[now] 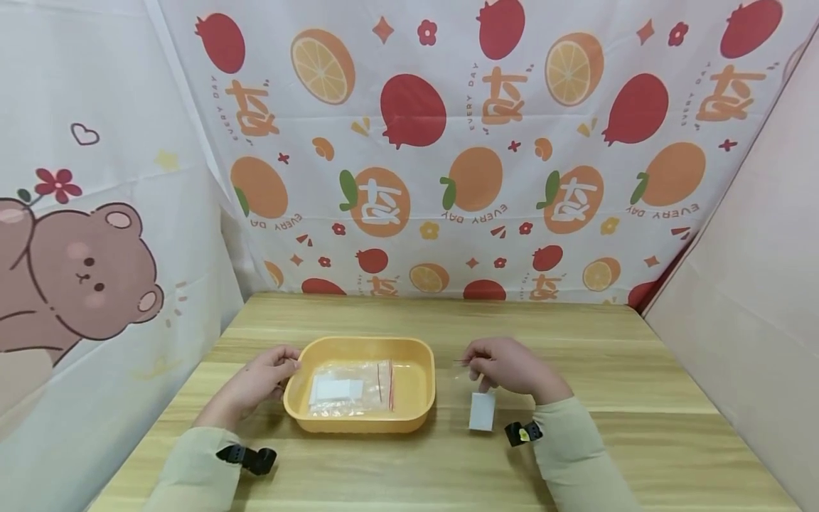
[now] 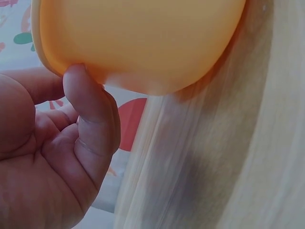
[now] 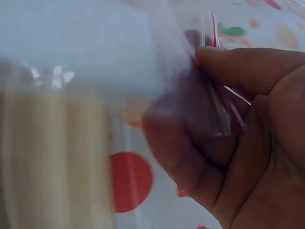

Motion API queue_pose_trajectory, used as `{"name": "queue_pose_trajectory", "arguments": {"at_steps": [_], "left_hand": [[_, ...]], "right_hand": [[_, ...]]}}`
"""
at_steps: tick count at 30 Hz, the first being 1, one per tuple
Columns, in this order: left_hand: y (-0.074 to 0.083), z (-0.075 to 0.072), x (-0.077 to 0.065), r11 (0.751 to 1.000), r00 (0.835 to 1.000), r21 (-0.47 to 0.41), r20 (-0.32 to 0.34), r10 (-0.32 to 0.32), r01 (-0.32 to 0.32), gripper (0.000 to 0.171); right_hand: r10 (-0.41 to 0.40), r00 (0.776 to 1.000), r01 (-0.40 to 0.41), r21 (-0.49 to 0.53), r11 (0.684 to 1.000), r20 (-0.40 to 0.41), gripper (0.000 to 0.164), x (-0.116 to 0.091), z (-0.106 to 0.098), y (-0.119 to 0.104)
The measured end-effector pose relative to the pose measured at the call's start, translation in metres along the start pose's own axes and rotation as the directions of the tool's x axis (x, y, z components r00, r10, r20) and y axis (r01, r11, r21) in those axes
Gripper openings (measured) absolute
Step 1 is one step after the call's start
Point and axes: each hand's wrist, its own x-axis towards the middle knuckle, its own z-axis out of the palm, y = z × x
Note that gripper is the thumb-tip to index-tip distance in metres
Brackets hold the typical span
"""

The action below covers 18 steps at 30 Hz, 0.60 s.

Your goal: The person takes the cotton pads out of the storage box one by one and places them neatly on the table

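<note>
My left hand [image 1: 265,373] is at the left end of a yellow plastic tray [image 1: 422,409] and pinches its rim. In the left wrist view, a fingertip meets the edge of the tray [image 2: 143,47]. Inside the tray lies a clear zip bag [image 1: 371,409] with red seal lines and white pieces in it. Right of the tray, my right hand [image 1: 508,366] pinches another clear zip bag [image 3: 167,62] near its red-lined seal. A white rectangular piece [image 1: 482,411] shows below this hand; the right wrist view shows it inside the bag, blurred.
The tray stands on a wood-grain table [image 1: 397,469]. Behind it hangs a fruit-print cloth [image 1: 409,242]. A cloth with a bear [image 1: 96,277] closes the left side, and a plain pale cloth [image 1: 742,284] the right. Both wrists carry black straps.
</note>
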Motion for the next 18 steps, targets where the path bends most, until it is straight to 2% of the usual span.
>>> {"name": "queue_pose_trajectory", "arguments": {"at_steps": [6, 12, 18], "left_hand": [[-0.002, -0.003, -0.002, 1.000, 1.000, -0.012, 0.014, 0.011, -0.011, 0.036], [0.001, -0.003, -0.001, 1.000, 1.000, -0.006, 0.012, 0.009, -0.009, 0.038], [0.003, -0.001, -0.002, 1.000, 1.000, 0.000, 0.008, 0.010, -0.010, 0.038]], "right_hand": [[0.021, 0.996, -0.031, -0.114, 0.993, -0.083, 0.019, 0.022, 0.025, 0.022], [-0.004, 0.988, -0.036, -0.254, 0.966, -0.155, 0.017, 0.032, 0.037, 0.029], [-0.013, 0.985, -0.035, -0.278, 0.960, -0.171, 0.017, 0.032, 0.040, 0.029]]}}
